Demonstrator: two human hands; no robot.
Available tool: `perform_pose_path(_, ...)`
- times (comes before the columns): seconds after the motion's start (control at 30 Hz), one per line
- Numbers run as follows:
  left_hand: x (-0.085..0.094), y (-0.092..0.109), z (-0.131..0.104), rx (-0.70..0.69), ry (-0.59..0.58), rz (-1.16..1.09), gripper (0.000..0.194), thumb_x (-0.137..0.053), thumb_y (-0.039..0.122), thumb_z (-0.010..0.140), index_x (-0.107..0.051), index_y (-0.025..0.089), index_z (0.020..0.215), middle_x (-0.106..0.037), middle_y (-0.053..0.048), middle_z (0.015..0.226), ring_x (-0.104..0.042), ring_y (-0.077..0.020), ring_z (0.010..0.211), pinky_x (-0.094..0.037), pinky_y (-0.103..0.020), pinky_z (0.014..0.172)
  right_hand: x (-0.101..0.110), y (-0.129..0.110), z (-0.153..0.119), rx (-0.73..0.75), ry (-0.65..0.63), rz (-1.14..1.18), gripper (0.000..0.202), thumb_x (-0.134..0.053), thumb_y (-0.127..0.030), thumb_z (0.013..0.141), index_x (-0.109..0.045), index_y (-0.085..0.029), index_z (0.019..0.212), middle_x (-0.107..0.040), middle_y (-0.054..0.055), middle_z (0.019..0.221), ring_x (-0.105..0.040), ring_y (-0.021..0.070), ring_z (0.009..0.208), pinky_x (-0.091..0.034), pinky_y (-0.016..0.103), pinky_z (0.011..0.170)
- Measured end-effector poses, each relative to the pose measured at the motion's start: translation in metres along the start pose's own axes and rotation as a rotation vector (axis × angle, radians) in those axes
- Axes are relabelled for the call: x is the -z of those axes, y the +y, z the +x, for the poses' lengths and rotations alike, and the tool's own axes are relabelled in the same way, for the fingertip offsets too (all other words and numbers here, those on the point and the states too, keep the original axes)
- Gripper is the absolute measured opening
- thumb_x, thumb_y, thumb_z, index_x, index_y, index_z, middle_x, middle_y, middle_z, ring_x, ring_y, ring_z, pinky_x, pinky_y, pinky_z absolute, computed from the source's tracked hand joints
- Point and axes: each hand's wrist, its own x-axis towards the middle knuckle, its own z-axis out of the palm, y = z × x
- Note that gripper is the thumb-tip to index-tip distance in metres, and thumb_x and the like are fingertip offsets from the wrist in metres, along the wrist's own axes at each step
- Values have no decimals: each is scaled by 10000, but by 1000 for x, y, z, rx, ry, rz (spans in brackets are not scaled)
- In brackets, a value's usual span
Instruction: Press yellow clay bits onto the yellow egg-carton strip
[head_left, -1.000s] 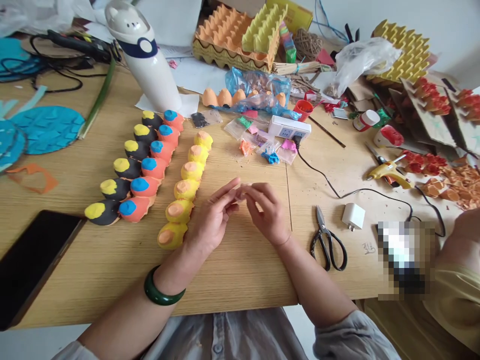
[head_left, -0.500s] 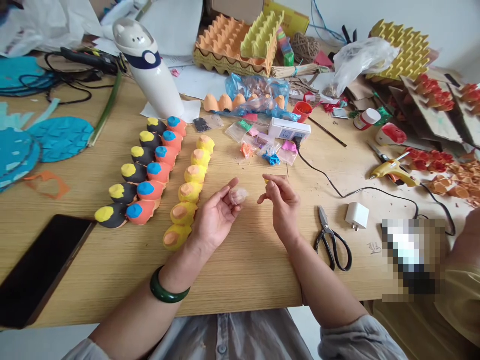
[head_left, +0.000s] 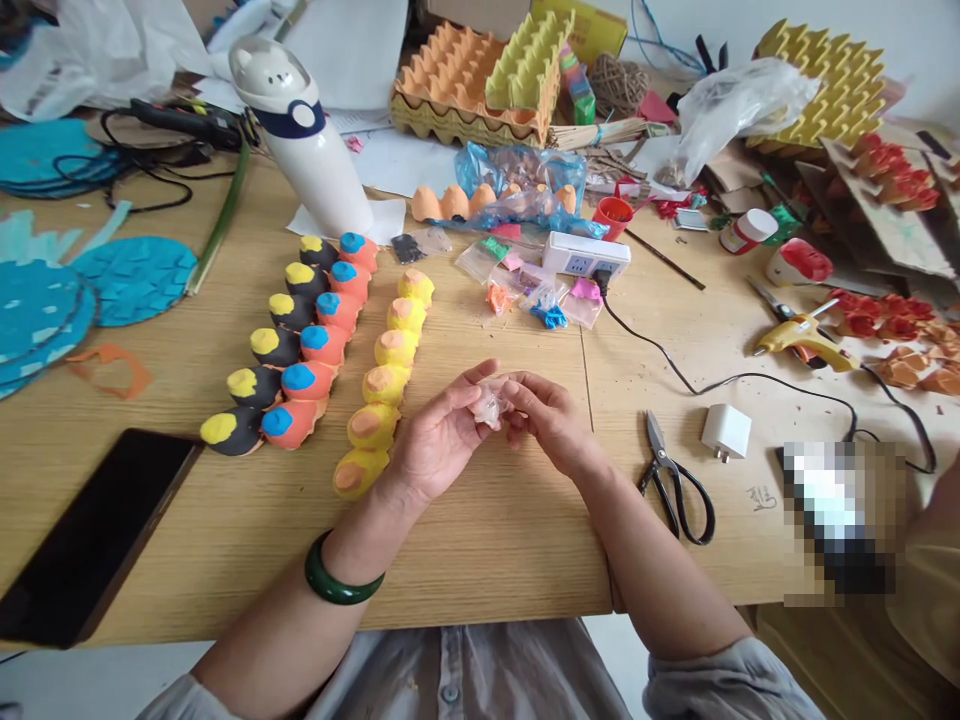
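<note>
A small crumpled clear plastic bag (head_left: 492, 404) is between my two hands, above the front middle of the table. My left hand (head_left: 442, 440) holds it from the left, thumb and fingers around it. The fingertips of my right hand (head_left: 551, 415) pinch its right side. Whatever is inside the bag is too small to tell. Left of my hands stands a row of yellow egg-carton cups (head_left: 387, 382) with pale orange tops. Beyond it are red cups with blue tops (head_left: 307, 380) and black cups with yellow tops (head_left: 274, 345).
Black-handled scissors (head_left: 679, 490) and a white charger (head_left: 726, 431) lie right of my right arm. A power strip (head_left: 586, 258) and small clay bags sit ahead. A phone (head_left: 97, 535) lies at left. Another person's sleeve (head_left: 926, 590) shows at right.
My right hand has moved left and down to the plastic bag and now pinches it. Before, it was apart from the bag, with a bit of yellow at its fingertips. The view has shifted slightly.
</note>
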Motion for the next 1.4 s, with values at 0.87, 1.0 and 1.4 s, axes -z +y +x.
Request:
perform_pose_path(0.87, 23, -8, 15, -731, 330, 873, 181, -706, 77, 748, -686, 208, 872, -647, 3, 880, -602, -131, 814, -493, -221, 764, -15, 23, -6, 443, -77, -522, 132, -680, -340, 903, -669, -212, 876, -531, -21, 719, -457, 131, 638, -391, 277, 617)
perform_pose_path(1.0, 20, -8, 13, -759, 338, 852, 143, -729, 101, 778, -686, 210, 859, -639, 0, 868, -608, -138, 831, -513, -223, 781, -16, 23, -5, 498, 7, -544, 147, -680, -350, 905, -663, -216, 847, -478, -33, 691, -445, 126, 623, -384, 277, 604)
perform_pose_path(1.4, 20, -7, 18, -345, 121, 606, 389, -868, 352, 726, -771, 137, 1035, -776, -88, 1006, -725, -197, 845, -596, -354, 851, 3, 11, 8, 264, 303, -252, 427, -843, -576, 707, -655, -196, 756, -610, -29, 704, -501, 89, 464, -390, 252, 442)
